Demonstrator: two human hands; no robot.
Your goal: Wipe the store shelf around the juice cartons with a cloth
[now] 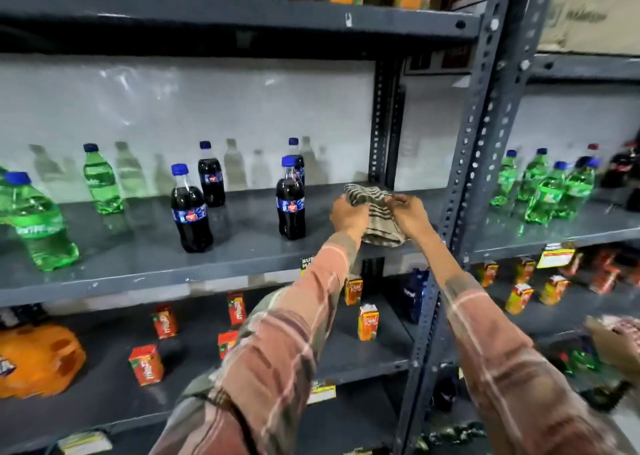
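The left hand (348, 214) and the right hand (412, 214) were both closed on the striped cloth (379, 217), bunched on the bottle shelf (242, 246); the juice cartons (367, 322) stood one shelf lower; a wide sweep could probably knock the nearest cola bottle (291, 201) over.

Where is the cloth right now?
The striped cloth lies bunched on the bottle shelf, right end, gripped between the left hand and right hand.
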